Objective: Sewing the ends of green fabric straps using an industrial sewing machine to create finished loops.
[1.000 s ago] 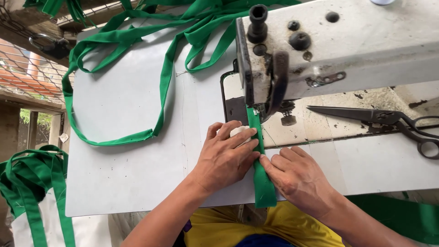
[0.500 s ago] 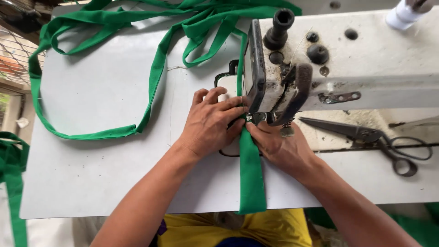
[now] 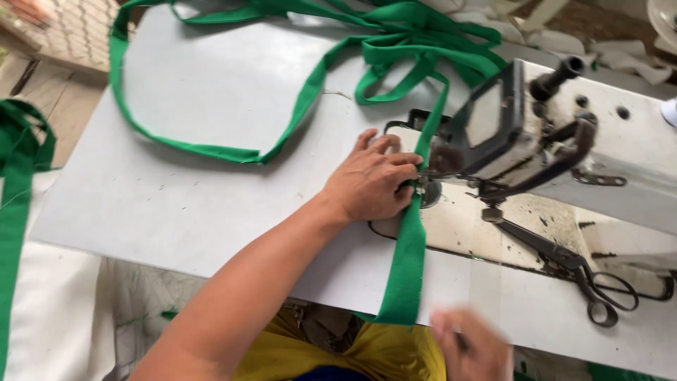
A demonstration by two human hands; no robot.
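Head view looks down on a big flat white surface [image 3: 176, 204], the biggest thing here. On its right side stands a white metal sewing machine [image 3: 564, 141] with a dark front plate. A long green cloth strap [image 3: 296, 113] lies in loops across the far part of the surface. One part of it runs straight under the machine's foot and hangs over the near edge toward the person. Black metal scissors [image 3: 578, 271] lie on the machine bed, to the right of the needle.

The left hand [image 3: 370, 183] lies flat with its fingers spread, pressing the green strap down right beside the needle. It grips nothing. The right hand [image 3: 469, 346] is low at the near edge, apart from the strap. It is blurry, so I cannot tell if it is open or closed or holding something.

What could go wrong? The left fingertips sit very close to the needle, so they could get poked if they slide in. With only one hand on the strap, it could twist or drift, and the seam might go crooked. The loose loops could also snag and tug the strap.
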